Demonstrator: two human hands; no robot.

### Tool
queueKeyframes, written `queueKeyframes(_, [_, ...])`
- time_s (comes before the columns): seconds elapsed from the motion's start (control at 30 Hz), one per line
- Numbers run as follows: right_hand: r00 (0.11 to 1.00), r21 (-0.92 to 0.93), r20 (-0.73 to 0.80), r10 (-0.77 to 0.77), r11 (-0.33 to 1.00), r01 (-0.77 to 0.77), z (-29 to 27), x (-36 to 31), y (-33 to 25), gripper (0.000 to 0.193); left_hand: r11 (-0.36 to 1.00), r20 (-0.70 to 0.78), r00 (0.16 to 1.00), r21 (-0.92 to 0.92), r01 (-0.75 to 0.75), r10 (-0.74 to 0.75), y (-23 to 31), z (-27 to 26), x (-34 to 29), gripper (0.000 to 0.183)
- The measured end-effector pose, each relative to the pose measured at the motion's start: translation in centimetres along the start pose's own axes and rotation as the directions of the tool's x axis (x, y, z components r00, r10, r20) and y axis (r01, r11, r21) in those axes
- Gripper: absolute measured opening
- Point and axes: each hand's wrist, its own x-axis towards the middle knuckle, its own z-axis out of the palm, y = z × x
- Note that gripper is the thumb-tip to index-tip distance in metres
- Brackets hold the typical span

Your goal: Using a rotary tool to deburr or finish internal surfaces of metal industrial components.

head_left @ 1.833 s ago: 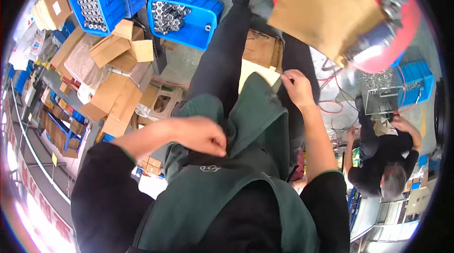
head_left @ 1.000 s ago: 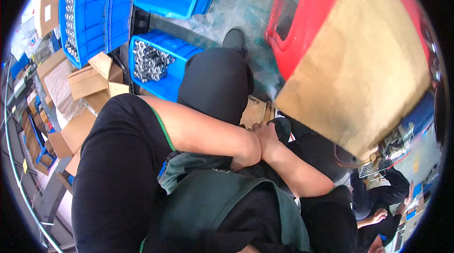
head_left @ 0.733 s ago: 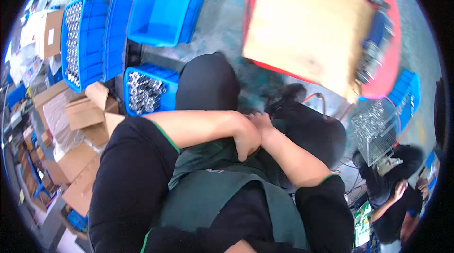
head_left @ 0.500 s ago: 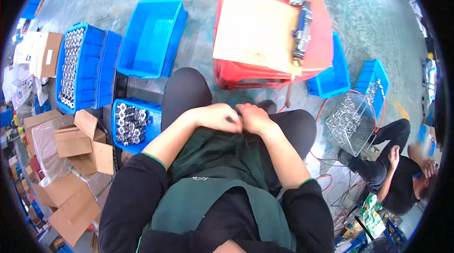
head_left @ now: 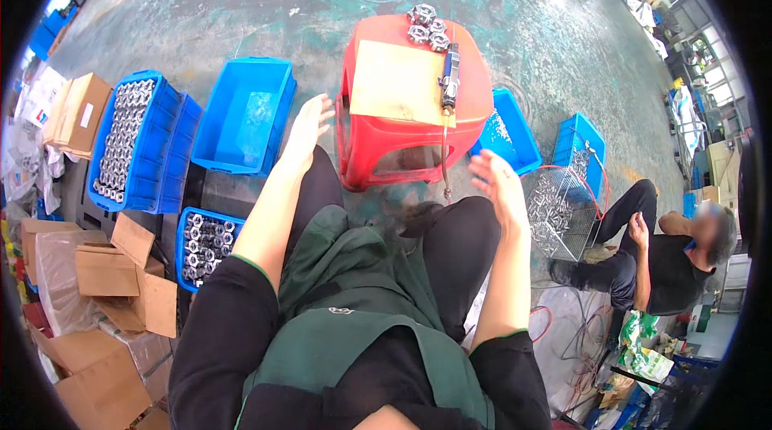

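Note:
My left hand (head_left: 305, 134) is raised above my left knee, its fingers stretched out and nothing in them. Over my right knee my right hand (head_left: 503, 185) is lifted too, empty with fingers apart. Between and beyond them stands a red plastic stool (head_left: 366, 152) topped by a flat tan board (head_left: 394, 84). At the board's right edge lies a slim black-and-silver air tool (head_left: 450, 80), its hose (head_left: 445, 156) hanging down the stool's front. Several shiny hex-shaped metal parts (head_left: 438, 42) are grouped on the stool's far side. Neither hand touches these things.
To the left are a blue crate (head_left: 165, 164) of stacked metal parts, a bare blue bin (head_left: 213, 152), a smaller bin (head_left: 186, 281) of parts and open cardboard boxes (head_left: 108, 273). Rightward sit a blue bin (head_left: 527, 152), a wire basket (head_left: 551, 209) of small metal pieces and a seated person (head_left: 675, 273).
My hands have parted from my lap, the left moving up and left, the right to the right. My view has tilted up, showing more floor.

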Motion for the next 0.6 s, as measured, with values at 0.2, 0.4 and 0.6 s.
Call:
queueKeyframes(0.2, [0.987, 0.025, -0.160, 0.004, 1.000, 0.000, -2.7, 6.5, 1.5, 0.070, 0.992, 0.150, 0.984, -0.069, 0.108, -0.097, -0.2, 3.2, 2.1, 0.074])
queueKeyframes(0.4, [0.965, -0.014, -0.260, 0.047, 0.999, -0.052, -2.3, 12.2, 2.3, 0.083, 0.996, 0.028, 0.998, -0.058, 0.063, -0.062, -2.7, 4.4, 5.5, 0.073])
queueKeyframes(0.6, [0.958, 0.135, -0.287, 0.029, 0.991, 0.010, -0.8, 17.5, 4.2, 0.081, 0.992, 0.070, 0.997, -0.122, -0.037, 0.045, -5.9, 5.4, 7.0, 0.064])
